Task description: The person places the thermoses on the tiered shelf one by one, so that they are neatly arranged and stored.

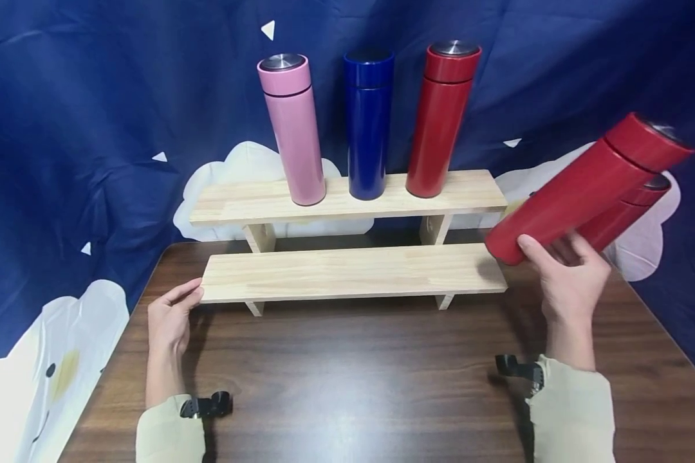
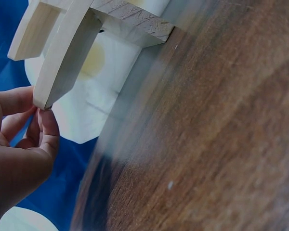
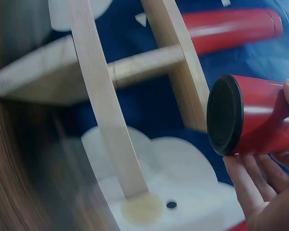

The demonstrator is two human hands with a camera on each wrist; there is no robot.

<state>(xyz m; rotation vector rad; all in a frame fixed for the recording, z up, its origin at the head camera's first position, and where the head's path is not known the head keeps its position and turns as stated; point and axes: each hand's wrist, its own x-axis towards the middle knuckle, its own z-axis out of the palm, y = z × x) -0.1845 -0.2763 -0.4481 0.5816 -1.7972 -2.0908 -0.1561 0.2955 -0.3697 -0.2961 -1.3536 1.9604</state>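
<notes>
My right hand (image 1: 576, 283) grips a red thermos flask (image 1: 585, 193) near its lower end. The flask is tilted, its lid up to the right and its base over the right end of the lower shelf (image 1: 347, 275). In the right wrist view its black bottom (image 3: 224, 115) shows, apart from the wooden stand. At the other end, my left hand (image 1: 170, 318) pinches the left corner of the lower shelf; the left wrist view shows thumb and fingers at the board's end (image 2: 42, 98). A pink flask (image 1: 294, 138), a blue flask (image 1: 369, 128) and a red flask (image 1: 443, 125) stand upright on the upper shelf (image 1: 237, 202).
Another red flask (image 1: 622, 218) is partly hidden behind the held one. The two-step wooden stand sits toward the back of a brown table (image 1: 336, 366). A dark blue curtain (image 1: 121, 83) with white cloud shapes hangs behind. Black straps with small cameras circle both wrists.
</notes>
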